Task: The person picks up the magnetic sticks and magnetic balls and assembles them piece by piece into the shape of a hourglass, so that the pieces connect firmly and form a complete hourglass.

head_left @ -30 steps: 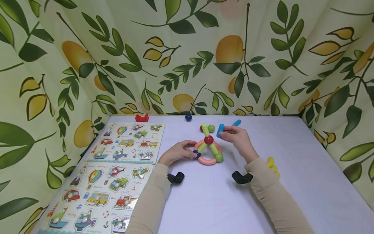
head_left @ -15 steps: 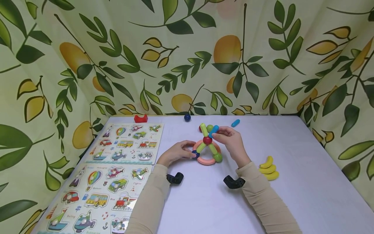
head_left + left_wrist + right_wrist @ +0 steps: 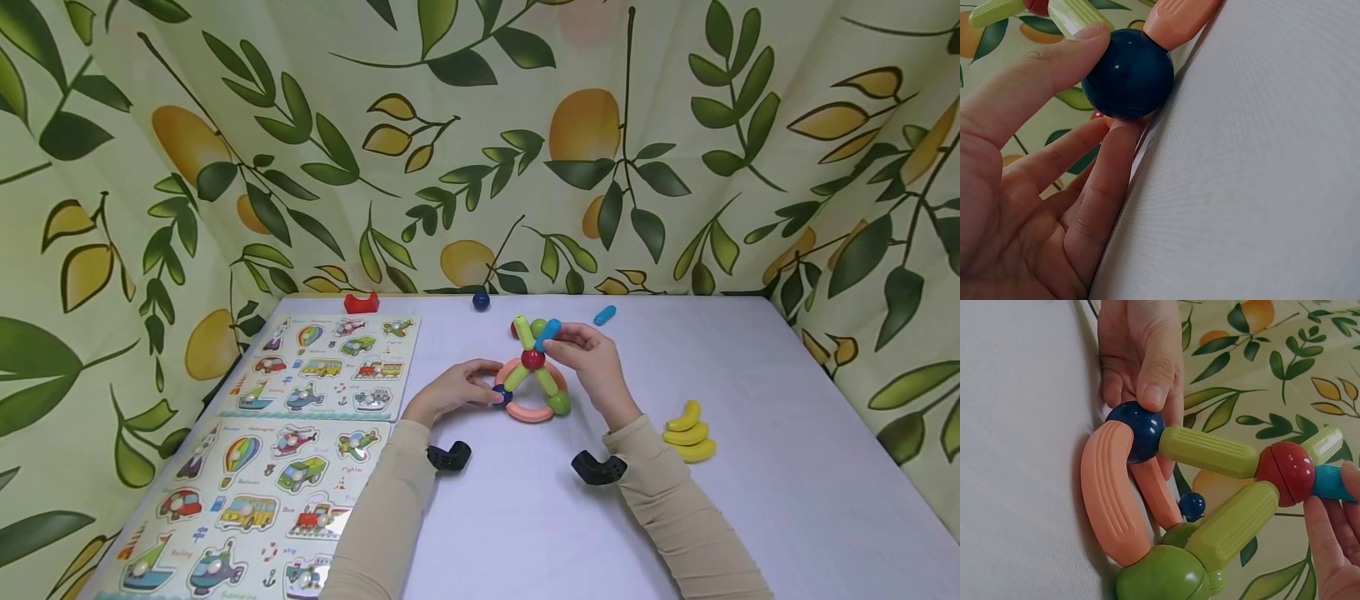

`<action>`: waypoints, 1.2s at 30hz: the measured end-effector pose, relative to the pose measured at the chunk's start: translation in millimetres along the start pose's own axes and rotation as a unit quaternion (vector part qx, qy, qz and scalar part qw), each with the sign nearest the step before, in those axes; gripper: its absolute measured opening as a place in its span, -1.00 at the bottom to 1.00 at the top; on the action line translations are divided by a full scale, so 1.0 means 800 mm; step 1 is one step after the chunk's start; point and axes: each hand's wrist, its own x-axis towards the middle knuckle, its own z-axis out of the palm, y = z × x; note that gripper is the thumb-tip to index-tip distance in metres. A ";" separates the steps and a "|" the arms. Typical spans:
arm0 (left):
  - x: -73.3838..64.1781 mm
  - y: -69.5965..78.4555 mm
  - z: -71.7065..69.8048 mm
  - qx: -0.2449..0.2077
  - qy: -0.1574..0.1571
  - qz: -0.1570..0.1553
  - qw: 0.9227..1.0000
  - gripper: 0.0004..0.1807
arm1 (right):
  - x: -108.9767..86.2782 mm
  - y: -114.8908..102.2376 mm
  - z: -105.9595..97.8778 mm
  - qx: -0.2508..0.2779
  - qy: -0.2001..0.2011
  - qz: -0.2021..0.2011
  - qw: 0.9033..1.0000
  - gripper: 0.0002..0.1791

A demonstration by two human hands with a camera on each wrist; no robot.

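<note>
A magnetic stick-and-ball model stands on the table: salmon curved sticks point(image 3: 531, 413) make a ring at its base, and light-green sticks point(image 3: 1235, 525) lean up to a red ball point(image 3: 533, 360). My left hand point(image 3: 459, 392) pinches the dark blue ball point(image 3: 1129, 75) at the ring's left corner between thumb and fingers. With thumb and fingers, my right hand point(image 3: 596, 362) holds a blue stick point(image 3: 551, 331), its lower end against the red ball. Another light-green stick point(image 3: 522, 332) points up from that ball. A green ball point(image 3: 1161, 575) forms the ring's right corner.
Two picture puzzle boards point(image 3: 318, 367) lie at the left. Toy bananas point(image 3: 688, 433) rest right of my right forearm. Along the back are a red block point(image 3: 362, 303), a loose dark blue ball point(image 3: 481, 302) and a loose blue stick point(image 3: 604, 315).
My right hand has moved left, bringing the blue stick from beside the model to the red ball. The bananas came out from behind the right sleeve. My left hand has stayed on its ball.
</note>
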 end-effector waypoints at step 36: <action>-0.006 0.013 -0.002 0.019 0.013 -0.014 1.000 -0.29 | 0.127 0.037 -0.017 -0.263 -0.135 0.081 0.952 -0.50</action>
